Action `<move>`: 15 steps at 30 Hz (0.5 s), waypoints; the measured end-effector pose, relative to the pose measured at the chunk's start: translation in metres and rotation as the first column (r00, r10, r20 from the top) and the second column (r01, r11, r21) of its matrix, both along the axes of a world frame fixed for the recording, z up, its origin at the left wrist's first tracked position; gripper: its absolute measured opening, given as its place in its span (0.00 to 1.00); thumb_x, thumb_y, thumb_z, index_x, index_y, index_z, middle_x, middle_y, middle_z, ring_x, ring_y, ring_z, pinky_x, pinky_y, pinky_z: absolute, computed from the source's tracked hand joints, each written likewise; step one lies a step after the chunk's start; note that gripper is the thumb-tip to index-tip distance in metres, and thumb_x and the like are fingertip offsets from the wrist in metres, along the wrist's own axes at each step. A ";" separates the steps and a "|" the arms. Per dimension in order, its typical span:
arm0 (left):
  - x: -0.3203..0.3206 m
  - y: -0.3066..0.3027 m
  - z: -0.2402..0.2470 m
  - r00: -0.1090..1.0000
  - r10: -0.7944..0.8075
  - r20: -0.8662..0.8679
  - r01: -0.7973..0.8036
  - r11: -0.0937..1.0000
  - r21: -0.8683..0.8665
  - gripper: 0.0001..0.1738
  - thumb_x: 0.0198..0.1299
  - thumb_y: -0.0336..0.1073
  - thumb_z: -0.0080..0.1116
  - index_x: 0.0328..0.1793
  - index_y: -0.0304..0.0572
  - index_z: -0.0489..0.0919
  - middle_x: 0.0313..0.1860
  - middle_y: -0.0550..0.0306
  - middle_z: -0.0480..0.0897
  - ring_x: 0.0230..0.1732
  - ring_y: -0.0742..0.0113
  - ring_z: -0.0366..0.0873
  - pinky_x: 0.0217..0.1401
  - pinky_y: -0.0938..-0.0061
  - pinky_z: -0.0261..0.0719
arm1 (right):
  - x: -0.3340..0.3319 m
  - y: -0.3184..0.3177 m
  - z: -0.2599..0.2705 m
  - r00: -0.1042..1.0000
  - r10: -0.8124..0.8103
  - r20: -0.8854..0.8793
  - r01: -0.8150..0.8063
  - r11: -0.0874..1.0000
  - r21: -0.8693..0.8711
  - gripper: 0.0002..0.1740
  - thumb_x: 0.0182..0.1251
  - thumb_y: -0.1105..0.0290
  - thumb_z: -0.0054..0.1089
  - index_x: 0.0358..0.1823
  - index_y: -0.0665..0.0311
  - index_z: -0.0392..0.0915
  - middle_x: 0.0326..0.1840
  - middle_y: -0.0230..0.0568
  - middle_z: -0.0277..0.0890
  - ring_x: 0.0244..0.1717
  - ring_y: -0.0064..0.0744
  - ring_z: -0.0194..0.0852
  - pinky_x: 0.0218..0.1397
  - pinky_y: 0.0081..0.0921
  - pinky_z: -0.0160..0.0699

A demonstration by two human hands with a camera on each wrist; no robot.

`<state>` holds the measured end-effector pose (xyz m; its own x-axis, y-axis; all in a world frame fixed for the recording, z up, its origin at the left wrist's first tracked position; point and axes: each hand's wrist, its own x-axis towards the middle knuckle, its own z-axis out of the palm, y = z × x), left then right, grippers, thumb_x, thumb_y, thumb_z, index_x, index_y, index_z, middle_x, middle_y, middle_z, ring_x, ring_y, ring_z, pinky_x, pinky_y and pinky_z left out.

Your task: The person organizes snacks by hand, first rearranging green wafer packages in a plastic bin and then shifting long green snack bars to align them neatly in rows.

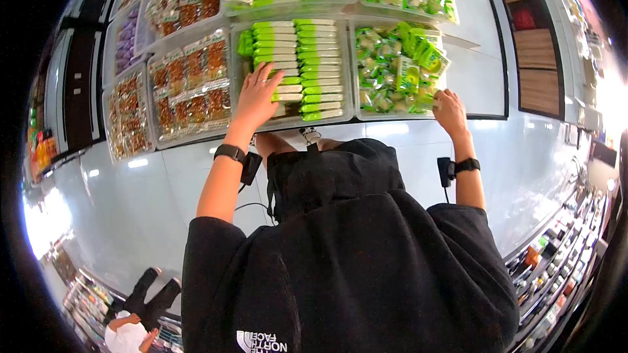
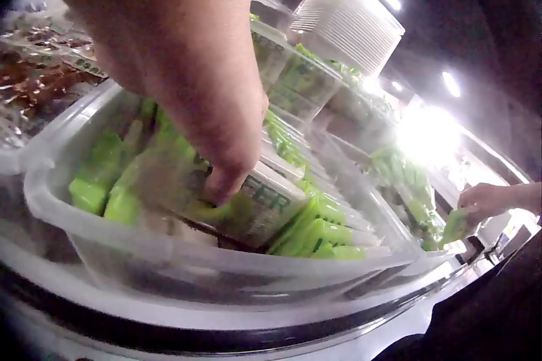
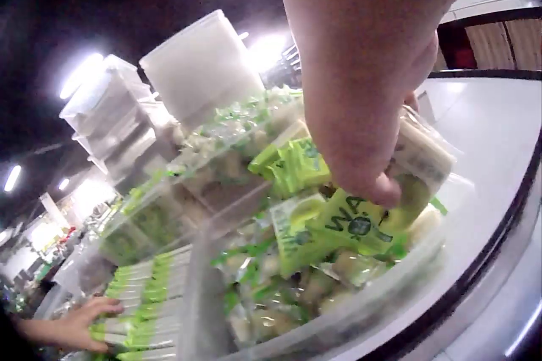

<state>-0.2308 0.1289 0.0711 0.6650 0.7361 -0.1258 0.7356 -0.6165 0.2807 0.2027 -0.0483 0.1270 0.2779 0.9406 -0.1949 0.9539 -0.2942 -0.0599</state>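
In the head view, the left hand (image 1: 256, 97) is laid on the stick packs (image 1: 314, 59) at the near edge of the middle clear bin (image 1: 327, 119). Its fingers are spread and straight, gripping nothing. The right hand (image 1: 450, 110) is set at the near right corner of the neighbouring bin (image 1: 392, 116), which is filled with wrapped sweets (image 1: 386, 65). Brown snack packs (image 1: 190, 85) are stocked in the bins further left.

In the left wrist view, a fingertip (image 2: 222, 185) is pressed onto a pack lying askew over the rows, probably to level it. Beyond the bin wall (image 2: 169, 268), the right hand (image 2: 491, 202) is seen with a green packet (image 2: 454, 227) pinched in its fingers.

In the right wrist view, the fingers are curled down onto the green packet (image 3: 351, 224) just inside the front wall of the sweets bin (image 3: 373, 310), a grip that seems suited to lifting or tucking it. The left hand (image 3: 76, 323) is seen lying flat on the stick packs.
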 end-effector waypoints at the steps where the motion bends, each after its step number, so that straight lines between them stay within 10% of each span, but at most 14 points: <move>1: 0.000 0.001 0.000 1.000 0.003 -0.016 -0.003 1.000 -0.008 0.40 0.48 0.34 0.65 0.69 0.58 0.63 0.73 0.55 0.57 0.75 0.51 0.50 0.74 0.54 0.55 | -0.007 0.002 0.008 1.000 0.018 -0.003 -0.018 1.000 -0.001 0.11 0.50 0.72 0.56 0.37 0.60 0.75 0.38 0.43 0.72 0.43 0.48 0.72 0.46 0.42 0.72; 4: 0.000 -0.001 0.003 1.000 0.008 -0.023 -0.008 1.000 0.004 0.40 0.48 0.34 0.65 0.70 0.58 0.63 0.73 0.55 0.57 0.75 0.51 0.49 0.74 0.54 0.55 | -0.031 0.011 0.038 1.000 0.007 -0.019 -0.007 1.000 -0.013 0.11 0.51 0.71 0.57 0.38 0.63 0.76 0.38 0.46 0.74 0.42 0.49 0.74 0.46 0.41 0.73; 9: -0.004 -0.003 -0.001 0.994 0.022 0.104 -0.025 0.999 0.027 0.37 0.43 0.29 0.65 0.64 0.55 0.68 0.70 0.55 0.61 0.73 0.51 0.53 0.71 0.49 0.57 | -0.133 0.059 0.060 0.788 0.096 -0.608 -0.010 0.990 0.143 0.17 0.48 0.73 0.67 0.42 0.63 0.76 0.42 0.42 0.77 0.48 0.41 0.74 0.53 0.35 0.72; 15: -0.012 0.005 0.001 0.992 -0.080 0.095 0.070 0.992 0.108 0.42 0.39 0.37 0.70 0.66 0.55 0.67 0.69 0.57 0.62 0.71 0.53 0.57 0.66 0.55 0.63 | -0.248 0.102 0.001 0.576 0.578 -0.577 -0.451 0.814 0.366 0.19 0.49 0.68 0.65 0.45 0.61 0.74 0.39 0.43 0.76 0.45 0.47 0.74 0.49 0.39 0.76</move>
<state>-0.2425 0.1341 0.0722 0.7242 0.6893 0.0179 0.6580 -0.6987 0.2808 -0.0453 0.0542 0.1278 -0.3965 0.9171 0.0417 0.6416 0.3093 -0.7019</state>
